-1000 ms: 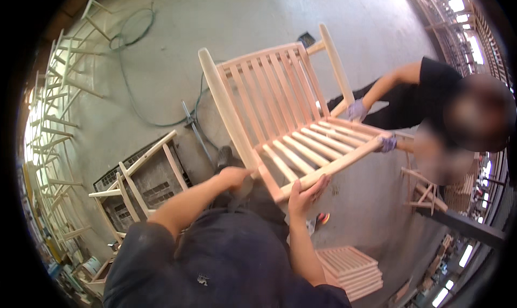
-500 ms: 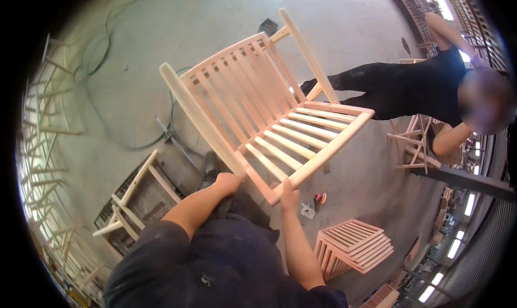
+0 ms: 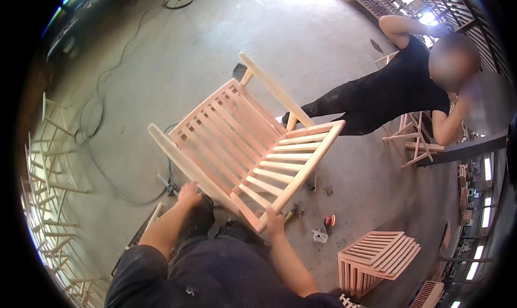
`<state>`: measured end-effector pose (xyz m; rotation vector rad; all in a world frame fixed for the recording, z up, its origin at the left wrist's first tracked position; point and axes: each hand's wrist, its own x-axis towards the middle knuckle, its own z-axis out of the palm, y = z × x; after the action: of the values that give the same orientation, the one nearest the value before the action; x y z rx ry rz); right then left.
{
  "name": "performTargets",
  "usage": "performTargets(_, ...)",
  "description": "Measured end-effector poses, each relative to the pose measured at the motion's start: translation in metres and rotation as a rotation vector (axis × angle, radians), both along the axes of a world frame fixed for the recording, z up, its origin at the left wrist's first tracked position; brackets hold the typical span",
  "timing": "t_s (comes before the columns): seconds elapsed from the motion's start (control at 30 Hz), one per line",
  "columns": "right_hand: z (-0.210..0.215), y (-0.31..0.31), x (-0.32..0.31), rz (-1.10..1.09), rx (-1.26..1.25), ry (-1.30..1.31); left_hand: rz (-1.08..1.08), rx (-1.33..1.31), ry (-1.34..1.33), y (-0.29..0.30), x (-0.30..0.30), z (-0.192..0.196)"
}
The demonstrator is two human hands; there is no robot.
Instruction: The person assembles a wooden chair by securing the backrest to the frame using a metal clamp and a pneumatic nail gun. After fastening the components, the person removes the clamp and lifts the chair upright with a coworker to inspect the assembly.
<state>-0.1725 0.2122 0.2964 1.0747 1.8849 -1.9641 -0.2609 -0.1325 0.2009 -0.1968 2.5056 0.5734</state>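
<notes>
A pale wooden armchair (image 3: 258, 170) with a slatted back and a slatted seat is tilted in front of me. My right hand (image 3: 273, 222) grips the near front corner of its seat frame, fingers wrapped round the rail. Against the outer side of the left armrest (image 3: 186, 160) is my left hand (image 3: 188, 194), its fingers curled and partly hidden at the edge of the wood. The right armrest (image 3: 274, 87) points away on the far side.
Another person (image 3: 388, 87) in dark clothes stands at the right. Stacked slatted panels (image 3: 371, 254), a round sander (image 3: 330, 220) and a plastic bag (image 3: 320, 234) lie lower right. A hose (image 3: 97, 119) trails across the floor at left, near several chair frames (image 3: 48, 189).
My left hand has slid back along the left armrest, away from its front end. The chair sits lower and farther left in view, and the view itself has shifted. My right hand keeps its corner.
</notes>
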Motion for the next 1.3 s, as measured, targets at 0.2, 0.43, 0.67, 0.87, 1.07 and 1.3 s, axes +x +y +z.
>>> performTargets(0.2,-0.012,-0.009,0.006,-0.253,-0.346,-0.046,-0.181,-0.339,0.077,-0.076,-0.068,0.015)
performTargets(0.43,-0.002,-0.025,0.019,-0.49,-0.142,-0.133,-0.671,-0.198,0.203,-0.164,-0.191,-0.071)
performTargets(0.67,0.028,-0.041,-0.029,-0.653,-0.011,-0.264,-0.996,-0.363,-0.366,-0.157,-0.286,-0.072)
performTargets(0.87,0.015,-0.036,-0.025,-0.647,0.157,-0.279,-1.042,-0.394,-0.552,-0.169,-0.328,-0.066)
performTargets(1.07,0.009,-0.043,-0.018,-0.661,0.159,-0.336,-0.989,-0.424,-0.548,-0.195,-0.333,-0.056)
performTargets(1.3,0.021,-0.039,-0.014,-0.62,-0.097,-0.296,-0.975,-0.457,-0.678,-0.204,-0.319,-0.068)
